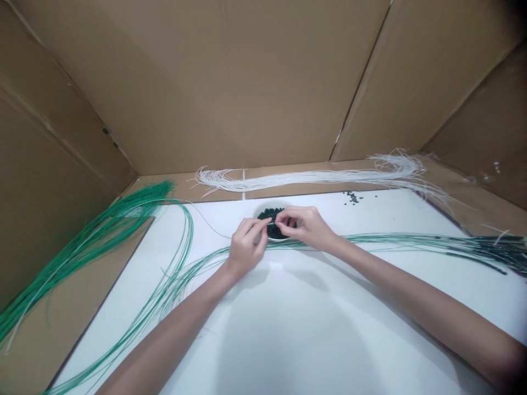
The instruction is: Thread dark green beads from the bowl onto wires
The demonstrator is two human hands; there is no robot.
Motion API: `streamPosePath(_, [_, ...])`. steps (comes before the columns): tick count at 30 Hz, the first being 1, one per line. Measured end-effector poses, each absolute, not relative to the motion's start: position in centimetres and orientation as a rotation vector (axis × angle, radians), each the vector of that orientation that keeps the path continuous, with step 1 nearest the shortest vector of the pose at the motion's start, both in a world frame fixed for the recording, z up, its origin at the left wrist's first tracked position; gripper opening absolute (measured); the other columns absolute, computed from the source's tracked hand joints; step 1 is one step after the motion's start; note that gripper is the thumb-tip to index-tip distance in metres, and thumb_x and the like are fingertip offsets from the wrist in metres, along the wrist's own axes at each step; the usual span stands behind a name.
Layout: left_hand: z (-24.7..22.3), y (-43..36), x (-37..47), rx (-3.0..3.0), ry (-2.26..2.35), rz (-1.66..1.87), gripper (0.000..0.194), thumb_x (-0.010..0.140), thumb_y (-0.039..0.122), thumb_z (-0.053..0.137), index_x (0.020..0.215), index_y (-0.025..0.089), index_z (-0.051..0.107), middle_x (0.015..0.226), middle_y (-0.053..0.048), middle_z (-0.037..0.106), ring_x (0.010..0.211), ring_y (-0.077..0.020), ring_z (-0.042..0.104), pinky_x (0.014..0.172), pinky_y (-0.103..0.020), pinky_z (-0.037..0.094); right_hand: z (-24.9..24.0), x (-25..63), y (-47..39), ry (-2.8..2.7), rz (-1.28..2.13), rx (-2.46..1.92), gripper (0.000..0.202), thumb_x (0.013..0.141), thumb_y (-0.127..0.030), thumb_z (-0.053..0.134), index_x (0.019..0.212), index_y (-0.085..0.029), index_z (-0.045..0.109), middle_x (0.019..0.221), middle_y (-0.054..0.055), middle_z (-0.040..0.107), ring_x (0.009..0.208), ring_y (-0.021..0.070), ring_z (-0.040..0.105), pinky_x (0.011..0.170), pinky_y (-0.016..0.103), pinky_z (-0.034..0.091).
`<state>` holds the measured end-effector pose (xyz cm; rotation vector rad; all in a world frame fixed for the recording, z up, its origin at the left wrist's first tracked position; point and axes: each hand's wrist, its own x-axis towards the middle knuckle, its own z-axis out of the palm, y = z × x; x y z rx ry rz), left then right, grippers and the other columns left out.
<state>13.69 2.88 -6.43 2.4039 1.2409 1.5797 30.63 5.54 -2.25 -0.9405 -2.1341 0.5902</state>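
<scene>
My left hand [248, 241] is closed in a pinch on a thin green strand [271, 223], whose short end shows past the fingertips. Facing it, my right hand [302, 224] is pinched at the strand's tip; whatever is between its fingertips is too small to make out. Both hands are held over a white bowl [260, 209] of small black bead-like pieces [272, 214], hiding part of it. From behind my left hand a thin line runs up left toward the green strands.
Loose green strands [181, 277] cross the white table [329, 329] under my arms, with dark-covered ends [489, 249] at right. A green bundle [94, 236] lies left, a white bundle [304, 178] behind. Black pieces [352, 197] are scattered at back right. Cardboard walls [230, 82] surround the table.
</scene>
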Motion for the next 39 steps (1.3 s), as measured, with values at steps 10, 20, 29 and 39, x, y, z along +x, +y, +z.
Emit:
streamPosePath(10, [-6.8,3.1,13.6,2.417,1.26,1.588,0.013,0.077,0.016,0.054,0.088,0.017,0.061,0.078,-0.003,0.06,0.072,-0.0114,0.053,0.066,-0.023,0.045,-2.7,30.6,5.4,-2.175,0.542,-0.889,0.012,0.07,-0.015,0.05,0.069,-0.015,0.061,0.066,0.002,0.06,0.055,0.0083,0.051,0.055,0.019,0.043])
streamPosePath(20, [-6.4,2.9,13.7,2.382,1.361,1.571,0.012,0.078,0.017,0.05,0.089,0.017,0.055,0.073,-0.002,0.06,0.069,-0.0126,0.051,0.062,-0.024,0.043,-2.1,30.7,5.7,-2.16,0.602,-0.958,0.011,0.07,-0.016,0.05,0.069,-0.015,0.061,0.066,0.001,0.059,0.055,0.0083,0.051,0.055,0.019,0.043])
streamPosePath(29, [-6.4,2.9,13.7,2.361,1.356,1.544,0.018,0.076,0.017,0.052,0.093,0.017,0.054,0.075,-0.002,0.06,0.069,-0.0122,0.052,0.061,-0.023,0.042,-1.8,30.8,5.9,-2.158,0.602,-1.017,0.01,0.07,-0.017,0.052,0.068,-0.014,0.061,0.065,0.001,0.06,0.054,0.0083,0.051,0.054,0.019,0.043])
streamPosePath(39, [-6.4,2.9,13.6,2.319,1.404,1.588,0.018,0.075,0.012,0.048,0.091,0.017,0.055,0.074,-0.002,0.059,0.07,-0.0132,0.051,0.062,-0.024,0.042,-1.7,31.2,6.3,-2.128,0.573,-1.033,0.011,0.07,-0.018,0.052,0.067,-0.015,0.062,0.066,0.002,0.062,0.055,0.0096,0.053,0.054,0.02,0.044])
